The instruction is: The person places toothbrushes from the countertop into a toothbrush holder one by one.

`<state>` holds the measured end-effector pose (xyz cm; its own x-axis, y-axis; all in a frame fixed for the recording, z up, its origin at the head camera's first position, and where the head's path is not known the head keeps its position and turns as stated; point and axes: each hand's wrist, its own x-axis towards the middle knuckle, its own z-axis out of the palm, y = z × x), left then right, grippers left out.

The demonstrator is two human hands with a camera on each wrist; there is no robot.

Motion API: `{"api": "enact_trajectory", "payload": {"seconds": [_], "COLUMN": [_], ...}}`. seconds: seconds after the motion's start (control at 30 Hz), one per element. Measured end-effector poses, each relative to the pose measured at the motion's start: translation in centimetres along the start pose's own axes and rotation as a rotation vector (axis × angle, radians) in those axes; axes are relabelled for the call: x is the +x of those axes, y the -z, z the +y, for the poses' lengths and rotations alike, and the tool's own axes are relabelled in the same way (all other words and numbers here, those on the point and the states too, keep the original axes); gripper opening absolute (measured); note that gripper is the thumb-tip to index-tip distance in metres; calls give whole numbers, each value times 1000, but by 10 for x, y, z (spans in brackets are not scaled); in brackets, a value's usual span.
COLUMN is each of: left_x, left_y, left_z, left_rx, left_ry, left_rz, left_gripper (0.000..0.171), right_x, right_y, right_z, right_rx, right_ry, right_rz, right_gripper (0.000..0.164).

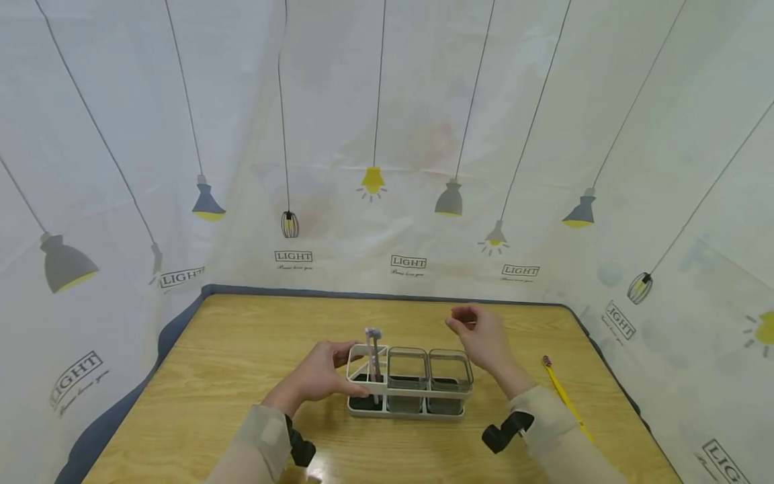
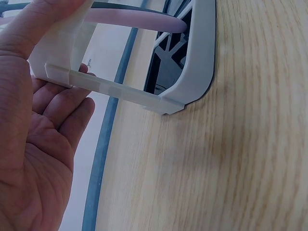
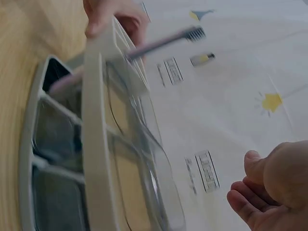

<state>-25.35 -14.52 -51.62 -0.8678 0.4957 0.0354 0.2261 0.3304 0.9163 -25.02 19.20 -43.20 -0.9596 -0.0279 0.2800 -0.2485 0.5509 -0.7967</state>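
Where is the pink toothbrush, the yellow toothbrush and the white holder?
pink toothbrush (image 1: 373, 334), head view, on its bristle head.
yellow toothbrush (image 1: 562, 393), head view, on its handle.
white holder (image 1: 369, 388), head view, on its front rail.

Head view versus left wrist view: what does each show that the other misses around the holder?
Only the head view shows the right hand raised behind the holder, holding nothing, the two clear cups in the middle and right compartments, and the yellow toothbrush lying on the table to the right. Only the left wrist view shows the left hand's palm and the fingers behind the frame's end bar. Both show the left hand gripping the white holder, the pink toothbrush in it, and the wooden table.
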Motion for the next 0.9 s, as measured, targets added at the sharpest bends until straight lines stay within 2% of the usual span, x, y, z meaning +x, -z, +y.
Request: {"api": "enact_trajectory", "payload": {"seconds": [0.17,0.3,0.63,0.9], "left_x": [0,-1,-2,-3], "left_y": [-1,-1,-1,0], "left_z": [0,0,1,5], "left_rx": [11,11,16,7], "left_ry": [5,0,-1,1], "left_rz": [1,-2,-4,-2], "left_gripper": [95,94,93,93], "right_x": [6,9,6,1], "right_y": [34,53,81,103], "right_z": [26,50,103,142], "right_rx": [-98,-153,-225,-238], "right_ry": [-32,-98,-175,-244], "right_rz": [33,66,93,106], "right_gripper": [23,26,34,35]}}
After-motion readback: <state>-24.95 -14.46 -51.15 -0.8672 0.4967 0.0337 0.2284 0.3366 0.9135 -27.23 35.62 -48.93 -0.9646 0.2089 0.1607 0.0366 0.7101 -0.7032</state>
